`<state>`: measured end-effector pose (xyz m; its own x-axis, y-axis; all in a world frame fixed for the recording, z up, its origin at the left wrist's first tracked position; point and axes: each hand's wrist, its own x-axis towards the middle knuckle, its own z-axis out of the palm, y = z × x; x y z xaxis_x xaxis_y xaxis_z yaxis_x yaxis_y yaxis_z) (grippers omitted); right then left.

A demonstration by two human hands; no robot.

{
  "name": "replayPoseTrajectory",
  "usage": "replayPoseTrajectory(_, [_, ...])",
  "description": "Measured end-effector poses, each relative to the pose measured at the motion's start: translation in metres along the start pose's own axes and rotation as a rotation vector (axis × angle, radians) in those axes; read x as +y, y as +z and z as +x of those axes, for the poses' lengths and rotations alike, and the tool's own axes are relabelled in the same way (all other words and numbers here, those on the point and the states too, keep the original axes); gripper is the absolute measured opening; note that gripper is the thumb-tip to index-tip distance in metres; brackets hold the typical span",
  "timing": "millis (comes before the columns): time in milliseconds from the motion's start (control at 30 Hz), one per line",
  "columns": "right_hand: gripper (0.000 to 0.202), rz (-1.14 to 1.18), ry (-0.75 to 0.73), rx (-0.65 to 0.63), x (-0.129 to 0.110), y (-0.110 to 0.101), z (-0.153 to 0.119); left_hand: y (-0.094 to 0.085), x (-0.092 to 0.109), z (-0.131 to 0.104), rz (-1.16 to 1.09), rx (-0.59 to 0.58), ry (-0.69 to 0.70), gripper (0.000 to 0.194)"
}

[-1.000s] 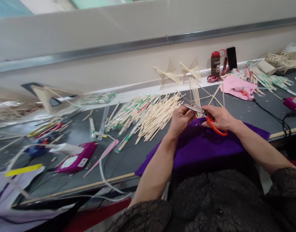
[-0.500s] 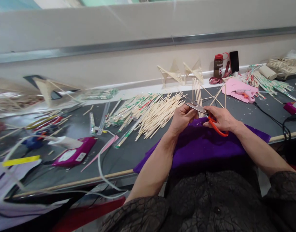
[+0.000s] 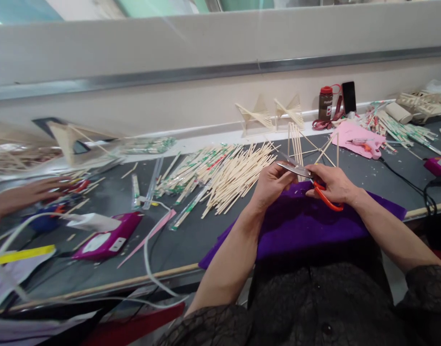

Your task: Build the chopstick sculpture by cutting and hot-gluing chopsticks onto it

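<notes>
My right hand [image 3: 334, 185] is closed around the orange handle [image 3: 327, 198] of a pair of scissors. The steel blades [image 3: 296, 169] point left, toward my left hand [image 3: 273, 185]. That hand is pinched closed beside the blades; whatever lies between its fingers is too small or hidden to make out. Under both hands spreads a purple cloth [image 3: 307, 226], with a few small pale bits on it. Just beyond the hands stands a frame of thin wooden sticks [image 3: 295, 144], its lower part partly covered by the hands and scissors.
Loose wooden chopsticks [image 3: 231, 180] and wrapped ones [image 3: 195, 168] lie left of my hands. Farther left are a magenta power strip [image 3: 108, 235] with a white cable and another person's hand [image 3: 36, 192]. A glue gun [image 3: 366, 143] rests on pink cloth at right, near a bottle [image 3: 325, 105].
The other person's hand has reached further in from the left, over the tools. The scissor blades look more spread. My hands sit slightly lower in view, as the whole scene has shifted down.
</notes>
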<state>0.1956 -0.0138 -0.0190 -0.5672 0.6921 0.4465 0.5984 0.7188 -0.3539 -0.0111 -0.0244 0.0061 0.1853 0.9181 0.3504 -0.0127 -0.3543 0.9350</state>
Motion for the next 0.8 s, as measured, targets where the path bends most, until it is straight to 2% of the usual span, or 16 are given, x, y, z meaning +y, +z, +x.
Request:
replayPoseTrajectory(200, [0.061, -0.013, -0.03, 0.041, -0.001, 0.0, -0.002, -0.001, 0.002, -0.003, -0.023, -0.002, 0.013, 0.021])
replayPoseTrajectory(500, [0.064, 0.045, -0.097, 0.079, 0.001, 0.004, -0.001, -0.005, -0.006, -0.004, 0.099, -0.054, 0.062, 0.017])
replayPoseTrajectory(800, [0.06, 0.114, -0.041, 0.012, 0.0, 0.003, -0.003, -0.003, -0.01, -0.004, 0.075, -0.039, 0.076, 0.03])
